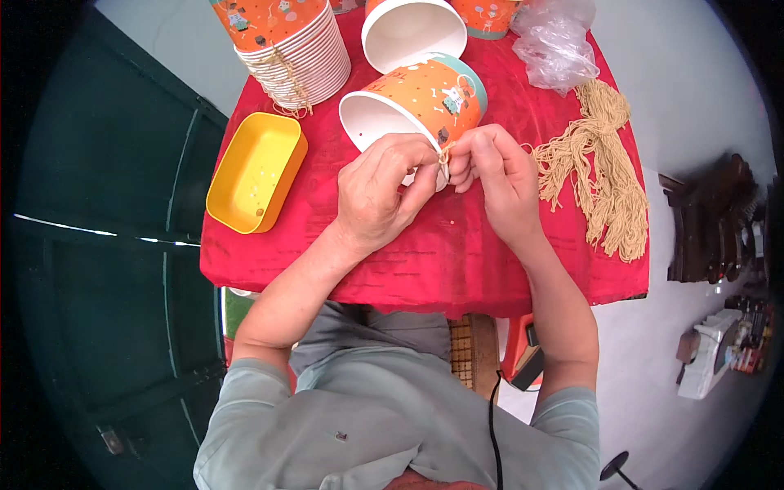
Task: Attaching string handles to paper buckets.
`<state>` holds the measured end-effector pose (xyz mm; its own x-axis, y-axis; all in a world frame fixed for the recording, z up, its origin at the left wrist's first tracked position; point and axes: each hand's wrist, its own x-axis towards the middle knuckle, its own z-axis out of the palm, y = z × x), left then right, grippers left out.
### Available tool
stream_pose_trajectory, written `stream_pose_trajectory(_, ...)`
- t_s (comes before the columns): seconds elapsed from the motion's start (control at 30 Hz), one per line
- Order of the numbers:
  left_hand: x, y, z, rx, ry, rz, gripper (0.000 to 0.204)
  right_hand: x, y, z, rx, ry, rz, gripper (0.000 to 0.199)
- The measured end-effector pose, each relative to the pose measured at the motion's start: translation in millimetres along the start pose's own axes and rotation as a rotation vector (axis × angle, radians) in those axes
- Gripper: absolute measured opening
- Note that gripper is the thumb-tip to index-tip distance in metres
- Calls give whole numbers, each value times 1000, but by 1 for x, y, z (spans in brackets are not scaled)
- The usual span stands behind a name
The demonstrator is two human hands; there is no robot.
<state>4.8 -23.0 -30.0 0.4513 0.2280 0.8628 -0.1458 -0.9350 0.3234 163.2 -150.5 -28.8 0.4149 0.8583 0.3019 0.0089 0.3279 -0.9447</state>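
Two Hands Pinch a Tan Cord at a Tipped Bucket's Rim

The printed orange bucket (420, 91) lies on its side around the middle of the red-covered surface (392, 269), its mouth toward the person's left. At the near edge of its white rim, the left hand's grip (380, 188) is pressed together on a short cord (443, 155), and the right hand's grip (502, 175) pinches the same cord from the other side. Whether the cord is knotted there cannot be told.

From here, the thin cord could slip loose if either pinch eases early. An uneven pull might bend or tear the rim, and the bucket, resting on its curved wall, could roll if tugged sideways. The loose cord bundle (604, 171) looks likely to tangle if a strand is drawn out carelessly.

Counted: one bucket at the hands; one white-mouthed bucket (412, 37) tipped just behind it; one bucket stack (298, 61) with strands hanging down its side, its rims too close to count surely; one partly cut-off bucket (486, 16) at the upper edge; one yellow tray (282, 181) with small bits inside, too small to count; one cord bundle; one clear plastic bag (559, 49).
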Motion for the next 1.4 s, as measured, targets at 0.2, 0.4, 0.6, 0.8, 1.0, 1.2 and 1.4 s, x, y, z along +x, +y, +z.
stream_pose_trajectory(0.2,-1,-1,0,-1,21,1,32,-2,-2,7,-42,-24,-30,21)
stream_pose_trajectory(0.4,0,1,-3,14,-19,5,31,0,0,7,7,-36,-44,10)
stream_pose_trajectory(0.6,-1,2,-3,-64,-6,-71,27,0,1,3,92,-40,48,11)
stream_pose_trajectory(0.8,-1,2,-2,-75,-2,-96,23,-1,-2,5,27,-24,45,10)
stream_pose_trajectory(1.0,-1,3,-3,-80,-26,-74,27,-1,2,5,-7,-16,-51,9)
stream_pose_trajectory(1.2,-5,7,-2,-379,-12,-451,19,-2,1,4,16,-11,-3,10)
stream_pose_trajectory(1.4,-6,5,-5,-547,-112,-619,15,0,4,4,-27,27,14,12)
